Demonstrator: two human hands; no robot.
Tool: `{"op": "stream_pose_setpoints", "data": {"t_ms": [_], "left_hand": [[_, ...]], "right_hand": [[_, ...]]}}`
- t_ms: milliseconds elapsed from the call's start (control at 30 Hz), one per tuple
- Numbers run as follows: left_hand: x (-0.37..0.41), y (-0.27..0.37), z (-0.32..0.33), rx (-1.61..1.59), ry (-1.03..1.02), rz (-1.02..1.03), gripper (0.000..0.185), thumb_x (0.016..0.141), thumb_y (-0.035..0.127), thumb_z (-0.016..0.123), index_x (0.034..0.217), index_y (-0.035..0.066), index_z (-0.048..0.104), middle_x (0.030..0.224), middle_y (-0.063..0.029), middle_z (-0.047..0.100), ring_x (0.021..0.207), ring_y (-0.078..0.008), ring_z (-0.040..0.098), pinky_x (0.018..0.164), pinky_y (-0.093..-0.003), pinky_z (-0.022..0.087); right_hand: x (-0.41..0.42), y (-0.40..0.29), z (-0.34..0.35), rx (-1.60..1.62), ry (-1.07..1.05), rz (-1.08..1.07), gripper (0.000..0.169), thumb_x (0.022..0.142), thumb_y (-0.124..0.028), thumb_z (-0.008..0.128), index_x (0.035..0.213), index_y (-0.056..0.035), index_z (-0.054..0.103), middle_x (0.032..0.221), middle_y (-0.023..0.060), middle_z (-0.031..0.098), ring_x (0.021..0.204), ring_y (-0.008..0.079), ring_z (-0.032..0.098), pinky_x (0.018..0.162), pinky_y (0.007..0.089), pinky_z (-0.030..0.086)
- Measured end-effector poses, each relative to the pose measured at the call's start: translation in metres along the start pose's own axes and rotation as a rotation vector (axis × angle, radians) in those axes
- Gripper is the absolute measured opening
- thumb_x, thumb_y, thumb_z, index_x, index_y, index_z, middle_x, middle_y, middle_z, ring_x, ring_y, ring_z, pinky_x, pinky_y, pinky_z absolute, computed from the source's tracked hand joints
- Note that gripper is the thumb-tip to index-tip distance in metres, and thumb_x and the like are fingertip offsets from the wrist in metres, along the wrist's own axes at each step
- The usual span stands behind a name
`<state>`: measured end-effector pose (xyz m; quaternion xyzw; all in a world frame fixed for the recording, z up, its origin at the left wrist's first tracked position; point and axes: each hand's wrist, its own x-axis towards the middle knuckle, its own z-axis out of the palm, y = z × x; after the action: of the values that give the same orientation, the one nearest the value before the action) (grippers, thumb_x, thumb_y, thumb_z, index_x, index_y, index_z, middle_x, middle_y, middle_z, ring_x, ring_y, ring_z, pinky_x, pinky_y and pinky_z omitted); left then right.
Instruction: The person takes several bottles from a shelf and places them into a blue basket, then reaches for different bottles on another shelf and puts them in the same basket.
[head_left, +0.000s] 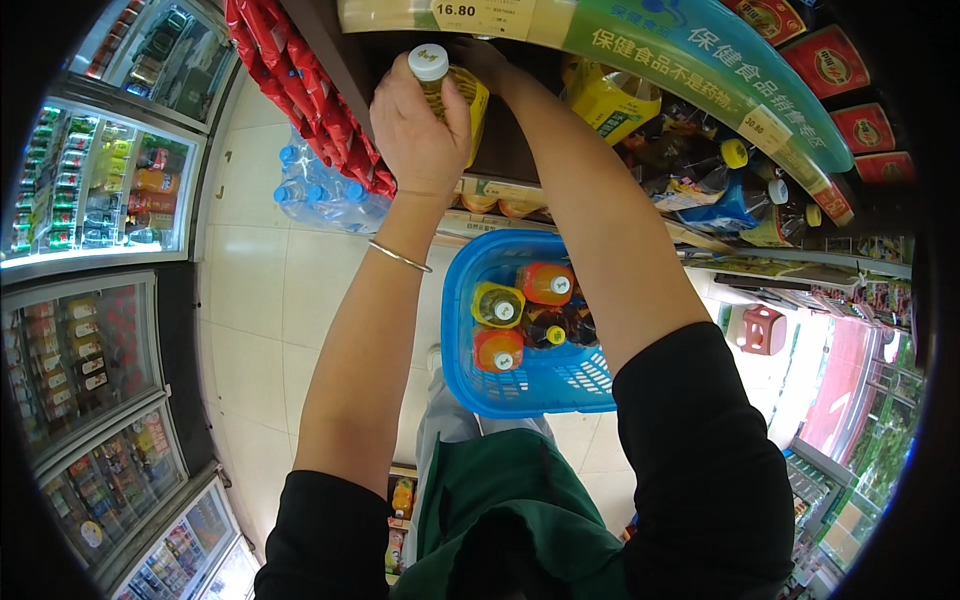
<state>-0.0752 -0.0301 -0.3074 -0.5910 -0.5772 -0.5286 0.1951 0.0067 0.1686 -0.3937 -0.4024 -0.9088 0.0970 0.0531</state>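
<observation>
My left hand (421, 124) is wrapped around a large plastic drink bottle (474, 101) with a yellow label and a white cap, at the front left of a shelf. Deep in the same shelf, my right hand (480, 64) is in shadow and partly hidden behind that bottle; what its fingers do does not show. To the right of my right forearm stands another yellow-labelled bottle (611, 101). Below my arms is a blue plastic basket (459, 375) holding several bottles, among them an orange one (498, 349) and a dark one with a yellow cap (544, 326).
Red packets (300, 90) hang along the shelf's left side. Shrink-wrapped water bottles (322, 187) stand on the tiled floor below them. Dark cola-like bottles (686, 161) fill the shelf on the right. Glass-door refrigerators (97, 180) line the left, and a red plastic stool (763, 330) stands far right.
</observation>
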Motion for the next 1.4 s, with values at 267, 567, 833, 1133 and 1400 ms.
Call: {"op": "stream_pose_setpoints", "data": {"t_ms": [267, 567, 833, 1133, 1400], "left_hand": [[0.002, -0.017, -0.006, 0.065, 0.032, 0.026, 0.047, 0.089, 0.022, 0.063, 0.126, -0.002, 0.049, 0.107, -0.0199, 0.06, 0.094, -0.0397, 0.057, 0.083, -0.0473, 0.046], [0.003, -0.003, 0.004, 0.059, 0.07, 0.007, 0.045, 0.091, 0.022, 0.062, 0.128, 0.0, 0.049, 0.104, -0.0182, 0.062, 0.092, -0.0389, 0.059, 0.08, -0.0464, 0.048], [0.0, -0.011, 0.001, 0.05, 0.047, 0.002, 0.046, 0.09, 0.024, 0.062, 0.127, 0.0, 0.049, 0.103, -0.0186, 0.06, 0.092, -0.0388, 0.058, 0.079, -0.0469, 0.047], [0.001, -0.009, 0.002, 0.035, 0.044, 0.001, 0.046, 0.09, 0.025, 0.062, 0.125, -0.001, 0.049, 0.104, -0.0202, 0.06, 0.093, -0.0396, 0.058, 0.08, -0.048, 0.046], [0.003, -0.006, 0.0, 0.028, 0.003, -0.004, 0.046, 0.09, 0.025, 0.062, 0.125, -0.002, 0.049, 0.104, -0.02, 0.059, 0.094, -0.0396, 0.057, 0.081, -0.0478, 0.046]], "right_hand": [[-0.087, -0.048, -0.003, 0.481, 0.214, 0.05, 0.031, 0.088, -0.017, 0.057, 0.117, -0.0108, 0.068, 0.124, 0.0146, 0.063, 0.116, 0.037, 0.058, 0.098, 0.0412, 0.048], [-0.164, -0.078, 0.014, 0.389, 0.268, 0.286, 0.04, 0.091, -0.01, 0.05, 0.129, -0.009, 0.062, 0.143, 0.0093, 0.052, 0.131, 0.0349, 0.044, 0.111, 0.0411, 0.035], [-0.21, -0.097, -0.052, 0.219, 0.703, 0.245, 0.037, 0.089, -0.022, 0.063, 0.122, -0.0066, 0.062, 0.122, 0.0142, 0.064, 0.11, 0.036, 0.061, 0.09, 0.045, 0.052], [-0.2, -0.011, -0.126, 0.248, 1.03, 0.319, 0.035, 0.088, -0.02, 0.069, 0.115, 0.0012, 0.061, 0.108, 0.0219, 0.064, 0.102, 0.0391, 0.062, 0.089, 0.0447, 0.049], [-0.169, 0.008, -0.105, 0.586, 1.017, 0.141, 0.028, 0.09, -0.018, 0.068, 0.111, -0.0011, 0.065, 0.108, 0.0187, 0.069, 0.1, 0.0356, 0.065, 0.086, 0.0398, 0.051]]}}
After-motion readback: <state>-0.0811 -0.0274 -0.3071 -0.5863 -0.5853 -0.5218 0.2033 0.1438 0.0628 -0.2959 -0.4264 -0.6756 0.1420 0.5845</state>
